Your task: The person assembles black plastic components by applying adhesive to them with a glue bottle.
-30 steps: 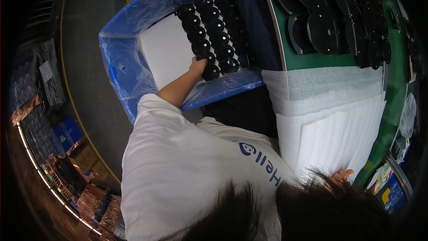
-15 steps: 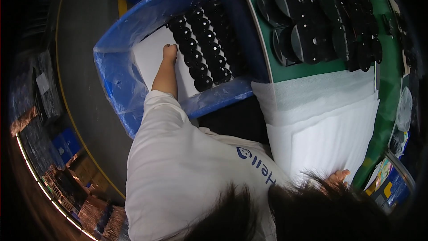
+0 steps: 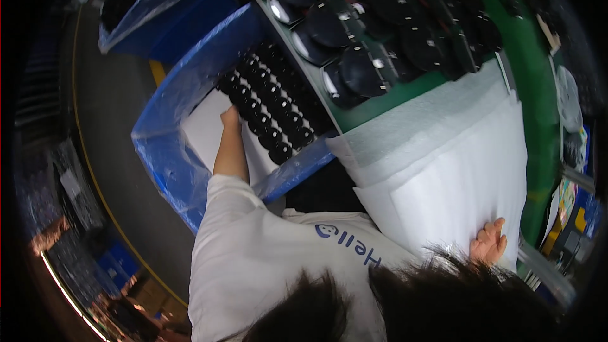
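Observation:
My left hand (image 3: pixel 230 116) reaches down into a blue bin (image 3: pixel 152 123) lined with clear plastic. Its fingers look closed, and whatever they may hold is hidden. It is beside rows of round black parts (image 3: pixel 271 111), over a white sheet (image 3: pixel 198 132) inside the bin. My right hand (image 3: pixel 489 242) rests at the near right of a stack of white foam sheets (image 3: pixel 443 177). Those fingers are loosely curled but apart, with nothing visible in them. The stack lies over the near end of a green table (image 3: pixel 405 98).
Larger black round parts (image 3: pixel 361 69) stand in rows on the table beyond the foam. Another blue bin (image 3: pixel 183 22) is behind the first. A grey floor (image 3: pixel 104 114) with a yellow line runs along the left. A clear plastic bag (image 3: pixel 569 98) hangs at the right.
The view has shifted and turned. My left hand remains at the edge of the black rows. My right hand has come further into view over the foam, its fingers now showing.

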`<state>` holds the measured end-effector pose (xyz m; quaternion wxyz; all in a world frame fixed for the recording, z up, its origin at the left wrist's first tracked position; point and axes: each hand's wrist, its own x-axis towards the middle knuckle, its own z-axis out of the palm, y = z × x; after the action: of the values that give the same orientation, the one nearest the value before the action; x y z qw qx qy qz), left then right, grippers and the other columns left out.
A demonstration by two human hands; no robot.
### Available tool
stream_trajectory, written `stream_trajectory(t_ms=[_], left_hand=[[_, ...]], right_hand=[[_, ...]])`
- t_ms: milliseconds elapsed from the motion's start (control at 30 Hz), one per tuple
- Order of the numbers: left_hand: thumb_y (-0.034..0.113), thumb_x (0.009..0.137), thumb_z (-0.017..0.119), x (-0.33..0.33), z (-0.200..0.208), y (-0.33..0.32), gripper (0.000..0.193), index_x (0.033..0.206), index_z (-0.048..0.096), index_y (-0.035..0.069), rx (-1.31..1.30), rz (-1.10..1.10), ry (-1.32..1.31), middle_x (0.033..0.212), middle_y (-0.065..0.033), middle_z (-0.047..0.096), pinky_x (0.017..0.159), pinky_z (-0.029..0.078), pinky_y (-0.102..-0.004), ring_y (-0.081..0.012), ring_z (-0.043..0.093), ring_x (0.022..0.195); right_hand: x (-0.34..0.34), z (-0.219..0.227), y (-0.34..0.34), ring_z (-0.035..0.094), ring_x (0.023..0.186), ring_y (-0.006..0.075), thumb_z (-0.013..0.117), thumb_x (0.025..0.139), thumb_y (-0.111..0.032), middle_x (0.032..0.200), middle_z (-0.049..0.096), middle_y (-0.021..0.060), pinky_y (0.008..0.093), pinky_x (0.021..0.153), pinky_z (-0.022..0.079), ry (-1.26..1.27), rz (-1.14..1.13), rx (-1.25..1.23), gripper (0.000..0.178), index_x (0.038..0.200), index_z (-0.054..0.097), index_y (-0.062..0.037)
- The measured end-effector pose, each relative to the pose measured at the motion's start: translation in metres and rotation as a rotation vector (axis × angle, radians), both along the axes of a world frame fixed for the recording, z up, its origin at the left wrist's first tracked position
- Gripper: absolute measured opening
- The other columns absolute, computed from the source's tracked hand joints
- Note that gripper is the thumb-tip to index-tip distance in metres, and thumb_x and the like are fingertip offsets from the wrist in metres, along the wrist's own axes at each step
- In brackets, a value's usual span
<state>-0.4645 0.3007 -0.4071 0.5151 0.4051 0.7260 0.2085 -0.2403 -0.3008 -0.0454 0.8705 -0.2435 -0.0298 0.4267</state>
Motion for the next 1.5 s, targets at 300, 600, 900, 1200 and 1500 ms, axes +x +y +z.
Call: stream_trajectory(t_ms=[300,600,900,1200,1500], left_hand=[[0.01,0.067,0.053,0.046,0.145,-0.056,0.025,0.089,0.049,0.0,0.992,-0.075,0.267,0.081,-0.0097,0.047,0.07,0.038,-0.0273,-0.0185,0.045,0.075],[0.03,0.081,0.05,0.097,0.435,-0.275,0.022,0.085,0.052,0.008,0.98,-1.459,-1.705,0.081,-0.01,0.049,0.061,0.037,-0.0338,-0.0211,0.044,0.071],[0.019,0.072,0.042,0.086,0.465,-0.377,0.03,0.089,0.056,-0.001,-0.241,-1.817,-2.141,0.082,-0.0119,0.048,0.061,0.038,-0.0287,-0.0203,0.046,0.068],[0.015,0.068,0.042,0.083,0.447,-0.407,0.031,0.092,0.051,-0.002,-0.34,-1.886,-1.98,0.08,-0.0097,0.048,0.059,0.038,-0.0265,-0.0176,0.046,0.066],[0.011,0.063,0.043,0.108,0.441,-0.419,0.034,0.094,0.047,-0.004,-0.321,-1.828,-1.986,0.078,-0.0076,0.047,0.056,0.038,-0.0243,-0.0149,0.046,0.063]], right_hand=[[-0.004,-0.015,-0.005,0.047,0.087,0.0208,0.035,0.086,-0.022,0.101,0.046,0.0102,0.0408,0.082,0.042,0.002,0.022,-0.039,0.041,0.125,0.034,-0.0108],[-0.022,0.009,0.006,0.052,0.076,0.0173,0.045,0.075,-0.011,0.085,0.053,0.0102,0.0293,0.07,0.047,-0.269,-0.154,-0.328,0.035,0.109,0.043,-0.0042],[-0.017,0.004,0.019,0.051,0.074,0.0125,0.042,0.076,-0.008,0.088,0.052,0.0089,0.0234,0.07,0.046,-0.295,-0.101,-0.369,0.037,0.112,0.041,-0.0005],[-0.021,0.0,0.014,0.05,0.071,0.0102,0.04,0.075,-0.009,0.086,0.052,0.0083,0.0221,0.069,0.043,-0.362,-0.07,-0.374,0.037,0.11,0.042,0.0008],[-0.021,0.0,0.016,0.049,0.066,0.0097,0.042,0.074,-0.011,0.081,0.052,0.0064,0.0211,0.063,0.043,-0.279,-0.109,-0.452,0.036,0.108,0.044,-0.0007]])
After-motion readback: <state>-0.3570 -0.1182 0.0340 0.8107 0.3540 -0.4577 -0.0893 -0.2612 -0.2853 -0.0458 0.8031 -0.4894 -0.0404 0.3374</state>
